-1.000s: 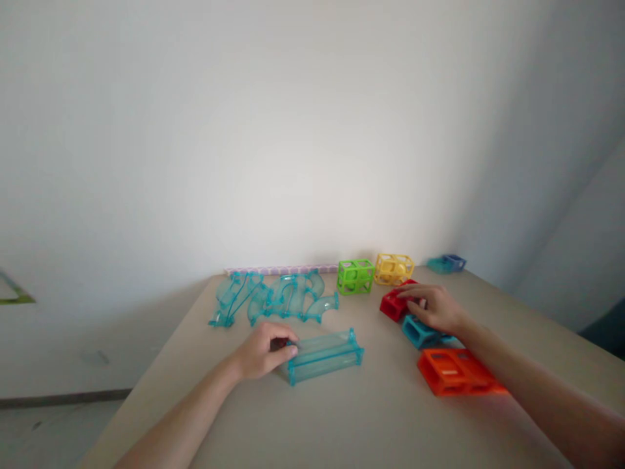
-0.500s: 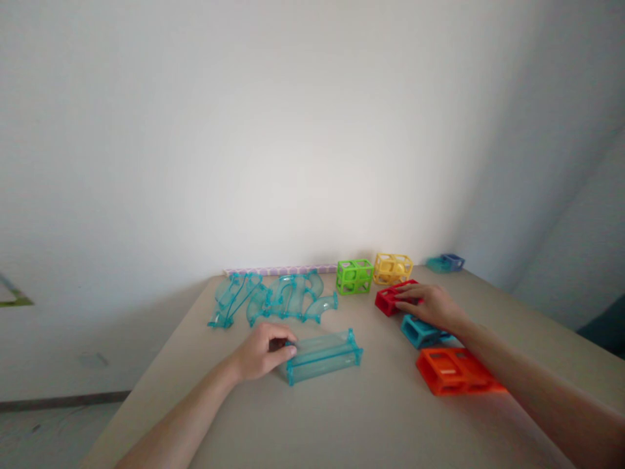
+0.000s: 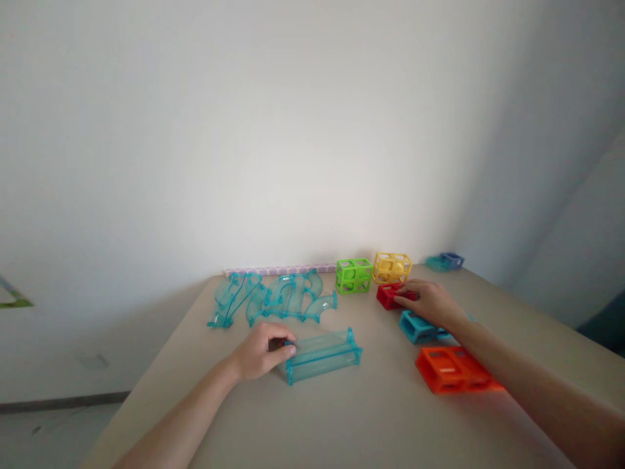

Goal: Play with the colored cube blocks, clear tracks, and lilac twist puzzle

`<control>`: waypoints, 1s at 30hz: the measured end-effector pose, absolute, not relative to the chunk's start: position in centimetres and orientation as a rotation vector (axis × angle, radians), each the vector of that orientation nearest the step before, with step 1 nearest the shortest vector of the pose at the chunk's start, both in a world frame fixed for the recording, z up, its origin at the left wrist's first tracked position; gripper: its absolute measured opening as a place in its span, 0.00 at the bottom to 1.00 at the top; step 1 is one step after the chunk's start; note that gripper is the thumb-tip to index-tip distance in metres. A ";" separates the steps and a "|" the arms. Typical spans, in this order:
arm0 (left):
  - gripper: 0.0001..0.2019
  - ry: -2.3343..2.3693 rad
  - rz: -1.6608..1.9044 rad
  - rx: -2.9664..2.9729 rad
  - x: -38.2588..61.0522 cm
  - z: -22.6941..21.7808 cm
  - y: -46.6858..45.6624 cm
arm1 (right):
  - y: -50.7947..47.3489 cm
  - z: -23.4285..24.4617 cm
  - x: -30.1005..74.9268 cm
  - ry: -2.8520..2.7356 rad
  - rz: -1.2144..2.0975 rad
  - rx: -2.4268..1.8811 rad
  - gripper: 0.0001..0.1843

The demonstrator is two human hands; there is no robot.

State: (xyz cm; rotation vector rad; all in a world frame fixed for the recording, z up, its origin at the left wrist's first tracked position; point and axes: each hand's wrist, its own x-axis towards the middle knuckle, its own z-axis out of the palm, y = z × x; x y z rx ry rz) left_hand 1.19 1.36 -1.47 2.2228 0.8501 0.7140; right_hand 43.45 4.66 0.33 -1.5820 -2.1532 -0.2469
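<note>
My left hand [image 3: 261, 352] is closed on the near left end of a clear teal straight track piece [image 3: 325, 355] that lies flat on the beige table [image 3: 342, 417]. My right hand [image 3: 430, 303] lies over a red block [image 3: 387, 295], fingers curled on it, just behind a blue block [image 3: 416, 327]. An orange block [image 3: 454, 369] lies nearer to me, under my right forearm's line.
A heap of clear teal curved track pieces [image 3: 273, 298] lies at the back left. A green cage block [image 3: 354, 275] and a yellow one [image 3: 392, 268] stand by the wall, with a purple strip [image 3: 280, 270] and small blue pieces [image 3: 445, 262] at the far corner.
My right hand has slid the red block away from me and a little right, toward the yellow block. My left hand and the straight track have barely moved.
</note>
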 end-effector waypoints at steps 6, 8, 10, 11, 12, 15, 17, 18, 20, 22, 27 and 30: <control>0.11 0.851 0.711 2.225 1.2 -1.5 1.4 | 4.8 0.2 43.6 -2.132 -0.266 -1.600 0.12; 0.11 0.857 0.712 2.231 1.2 -1.5 1.4 | 4.7 0.2 43.5 -2.131 -0.262 -1.604 0.11; 0.11 0.860 0.718 2.234 1.3 -1.5 1.4 | 4.6 0.2 43.4 -2.134 -0.258 -1.608 0.11; 0.11 0.863 0.722 2.231 1.3 -1.5 1.3 | 4.6 0.4 43.4 -2.141 -0.258 -1.601 0.12; 0.10 0.866 0.723 2.227 1.3 -1.5 1.3 | 4.5 0.6 43.5 -2.152 -0.266 -1.588 0.12; 0.11 0.883 0.718 2.214 1.3 -1.3 1.2 | 4.4 2.0 43.5 -2.146 -0.379 -1.540 0.15; 0.11 0.884 0.718 2.207 1.3 -1.3 1.2 | 3.8 3.3 42.7 -2.097 -0.494 -1.544 0.17; 0.11 0.879 0.720 2.203 1.3 -1.3 1.2 | 3.2 3.9 41.8 -2.077 -0.527 -1.557 0.17; 0.11 0.870 0.724 2.199 1.3 -1.3 1.3 | 1.3 4.7 38.6 -2.087 -0.505 -1.547 0.16; 0.11 0.859 0.718 2.205 1.3 -1.4 1.3 | -1.2 4.7 33.9 -2.175 -0.380 -1.428 0.15; 0.11 0.835 0.721 2.196 1.5 -1.2 1.3 | -5.6 1.4 22.3 -2.414 0.048 -1.148 0.34; 0.15 0.803 0.730 2.204 1.5 -1.2 1.2 | -5.5 -0.2 20.5 -2.426 0.120 -1.150 0.35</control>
